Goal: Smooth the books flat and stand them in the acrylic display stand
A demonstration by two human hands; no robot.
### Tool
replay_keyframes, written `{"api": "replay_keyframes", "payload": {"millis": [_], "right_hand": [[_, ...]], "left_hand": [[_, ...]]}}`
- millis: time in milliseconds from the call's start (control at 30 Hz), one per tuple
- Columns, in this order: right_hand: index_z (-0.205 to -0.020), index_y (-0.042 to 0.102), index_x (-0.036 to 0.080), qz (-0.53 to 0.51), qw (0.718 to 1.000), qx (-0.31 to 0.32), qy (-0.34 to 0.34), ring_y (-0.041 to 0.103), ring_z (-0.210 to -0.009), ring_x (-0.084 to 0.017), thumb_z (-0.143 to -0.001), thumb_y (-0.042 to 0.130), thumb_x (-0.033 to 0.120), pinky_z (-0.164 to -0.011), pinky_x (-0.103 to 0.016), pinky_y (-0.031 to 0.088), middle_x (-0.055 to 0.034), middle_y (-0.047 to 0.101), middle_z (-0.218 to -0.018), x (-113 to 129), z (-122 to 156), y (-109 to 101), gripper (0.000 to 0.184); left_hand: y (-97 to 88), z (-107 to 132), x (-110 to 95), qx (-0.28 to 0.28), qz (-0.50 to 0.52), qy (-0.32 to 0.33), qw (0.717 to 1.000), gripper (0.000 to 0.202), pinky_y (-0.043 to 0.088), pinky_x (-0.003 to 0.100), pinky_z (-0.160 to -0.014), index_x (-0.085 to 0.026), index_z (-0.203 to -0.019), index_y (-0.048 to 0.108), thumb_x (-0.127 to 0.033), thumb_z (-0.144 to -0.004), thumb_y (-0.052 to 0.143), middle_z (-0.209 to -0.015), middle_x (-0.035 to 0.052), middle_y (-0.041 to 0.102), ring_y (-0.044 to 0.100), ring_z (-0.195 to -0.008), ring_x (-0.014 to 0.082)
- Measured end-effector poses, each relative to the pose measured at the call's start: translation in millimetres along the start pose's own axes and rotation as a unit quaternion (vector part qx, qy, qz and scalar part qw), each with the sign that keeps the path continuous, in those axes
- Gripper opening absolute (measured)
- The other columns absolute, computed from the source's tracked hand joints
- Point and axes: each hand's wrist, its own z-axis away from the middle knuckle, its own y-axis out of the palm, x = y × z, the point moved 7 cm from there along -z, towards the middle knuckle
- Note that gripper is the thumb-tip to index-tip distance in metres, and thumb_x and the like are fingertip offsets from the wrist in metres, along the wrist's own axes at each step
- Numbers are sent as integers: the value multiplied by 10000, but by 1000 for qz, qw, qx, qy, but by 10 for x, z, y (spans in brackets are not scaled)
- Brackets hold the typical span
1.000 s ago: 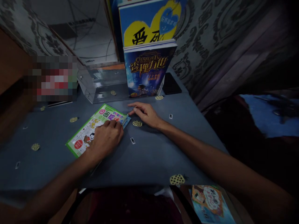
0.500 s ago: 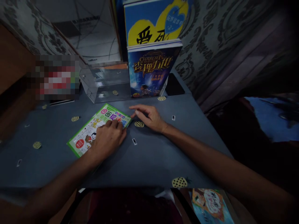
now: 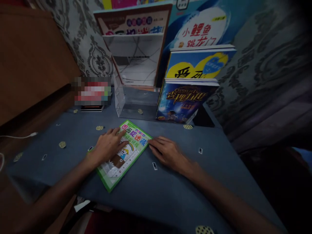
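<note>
A green-bordered children's book [image 3: 131, 143] with colourful Chinese lettering lies tilted on the grey-blue tablecloth in front of me. Over its left part rests my left hand [image 3: 107, 146], palm down, thumb and fingers spread across the cover. My right hand [image 3: 168, 152] is at the book's right corner, its outstretched fingertips touching the edge there. Neither hand is wrapped round the book. The cover shows a cartoon figure and a rainbow; its left edge is partly hidden by my left hand.
Behind the book stands a clear acrylic rack [image 3: 136, 112] with a dark blue book [image 3: 182, 100] and several others upright in it. A dark flat object [image 3: 203, 117] lies right of the rack. A small stack [image 3: 91, 108] sits at the back left, partly pixelated.
My view has shifted, so the rack appears lower and further right. My left hand has moved from the book's lettered right side to its left side, uncovering the picture.
</note>
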Motion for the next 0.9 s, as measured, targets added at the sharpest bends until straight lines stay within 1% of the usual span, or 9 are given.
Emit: {"api": "replay_keyframes", "payload": {"millis": [100, 200, 433, 567, 733, 833, 900], "right_hand": [[-1130, 675, 188, -23, 1000, 12, 15, 695, -961, -267, -1043, 437, 263, -849, -414, 591, -136, 747, -1056, -5, -73, 60, 264], [-1188, 661, 184, -37, 999, 23, 26, 687, -1004, -282, -1029, 466, 264, -885, -444, 592, -141, 743, -1097, -69, -170, 143, 264], [-1259, 662, 188, -29, 998, 31, 47, 652, -1190, -314, -1016, 492, 279, -1023, -535, 534, -163, 713, -1259, -340, -389, 277, 310], [-1278, 654, 148, -18, 997, 39, 67, 630, -1245, -326, -1010, 514, 283, -1061, -529, 508, -192, 694, -1301, -448, -460, 321, 331], [-1306, 645, 171, 3, 995, 40, 89, 609, -1280, -330, -1009, 522, 282, -1066, -535, 490, -180, 673, -1350, -486, -475, 336, 340], [-1289, 660, 180, 13, 995, 42, 91, 596, -1288, -334, -1016, 502, 287, -1063, -556, 479, -172, 683, -1336, -482, -496, 345, 333], [-1269, 676, 194, 19, 996, 32, 87, 590, -1286, -333, -1016, 497, 290, -1071, -565, 466, -163, 695, -1317, -469, -529, 346, 325]], "left_hand": [[0, 58, 38, 1, -23, -33, 999, 451, 569, 427, -825, -204, -1399, 566, -456, -1034, 487, -1373, 164, 617, 614, -1186, 340], [-3, 63, 42, -1, -27, -58, 998, 456, 562, 418, -817, -175, -1391, 565, -451, -1039, 474, -1291, 181, 643, 620, -1166, 347], [-9, -89, 86, -13, -47, -84, 995, 473, 548, 411, -780, -112, -1328, 595, -456, -1049, 427, -1220, 219, 642, 621, -1131, 384], [-8, -161, 95, -5, -59, -86, 995, 495, 544, 410, -773, -91, -1318, 604, -455, -1055, 397, -1219, 230, 635, 625, -1124, 393], [-3, -231, 102, -9, -66, -83, 994, 510, 534, 410, -771, -83, -1332, 600, -460, -1053, 398, -1217, 238, 635, 623, -1124, 397], [7, -258, 112, -11, -69, -82, 994, 523, 522, 401, -767, -81, -1344, 591, -472, -1052, 402, -1223, 240, 639, 624, -1121, 398], [12, -269, 118, -21, -72, -72, 995, 529, 513, 418, -799, -86, -1349, 583, -484, -1051, 404, -1240, 238, 641, 624, -1115, 391]]}}
